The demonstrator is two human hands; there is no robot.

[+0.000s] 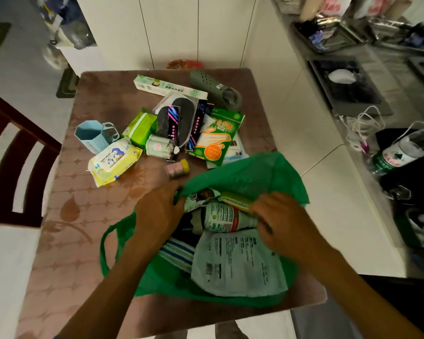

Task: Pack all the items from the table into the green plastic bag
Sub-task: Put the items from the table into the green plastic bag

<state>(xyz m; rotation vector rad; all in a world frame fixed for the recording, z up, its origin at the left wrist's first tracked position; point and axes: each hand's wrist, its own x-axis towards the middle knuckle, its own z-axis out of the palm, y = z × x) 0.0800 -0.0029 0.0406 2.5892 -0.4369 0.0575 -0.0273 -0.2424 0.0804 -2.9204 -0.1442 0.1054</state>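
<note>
The table (66, 216) carries the whole job, and the green bag (255, 174) lies open at its near edge, mouth up and facing the person. The bag already holds a fair load: a large white printed pouch (238, 263), a striped cloth (179, 253), a labelled bottle (225, 217) lying on its side, and a couple of packets tucked at the far rim. Both hands are at that mouth. The left hand (157, 211) grips the left rim, fingers curled over the plastic; the right hand (279, 216) reaches in beside the bottle, fingers bent down, but whether it pinches the bag or an item I cannot tell. Roughly half the job looks done. Still out on the table, beyond the bag, are a grey clog (216, 90), a long box (169, 88), a packaged insole (174, 121), a glove packet (218, 135) just beside the bag, a yellow wipes pack (113, 161), a blue cup (93, 135), a green tissue pack (140, 128), a swab tub (157, 145) and, nearest the left hand, a small pink roll (176, 168). All of these are left to pack.
</note>
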